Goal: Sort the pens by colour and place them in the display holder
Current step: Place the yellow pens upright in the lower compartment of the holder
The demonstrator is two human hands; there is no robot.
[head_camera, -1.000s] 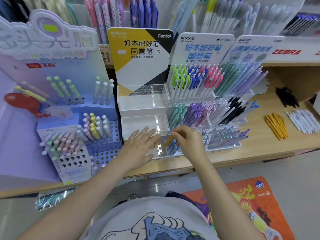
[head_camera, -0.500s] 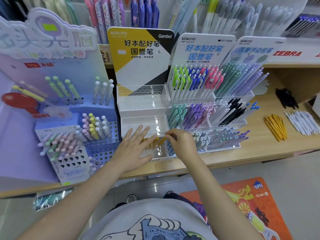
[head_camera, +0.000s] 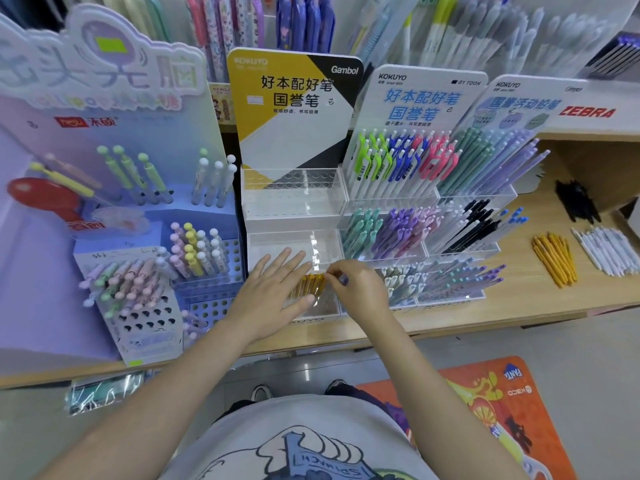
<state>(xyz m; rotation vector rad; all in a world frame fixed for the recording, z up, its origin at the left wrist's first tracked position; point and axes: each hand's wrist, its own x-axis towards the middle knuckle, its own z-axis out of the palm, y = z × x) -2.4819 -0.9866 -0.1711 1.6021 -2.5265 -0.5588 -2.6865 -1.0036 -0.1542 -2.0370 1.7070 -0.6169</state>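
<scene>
Row of yellow pens (head_camera: 309, 285) stands in the lowest front tier of the clear Kokuyo display holder (head_camera: 294, 202), long axes leaning back, tops toward the shelf wall. Left hand (head_camera: 273, 299) flat, fingers spread, resting vs the pens. Right hand (head_camera: 358, 289) pinches a pen top. More yellow pens in a loose pile (head_camera: 554, 258) lie on the counter (head_camera: 519, 306) far right.

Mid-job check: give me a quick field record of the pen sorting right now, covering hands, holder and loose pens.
left hand: open, fingers flat by the yellow pens
right hand: pinching at the yellow pens in holder
clear display holder: upper two tiers hold no pens, yellow ones in front tier
loose yellow pens: pile on the shelf, right
loose white pens: pile beside them
loose black pens: pile behind
</scene>
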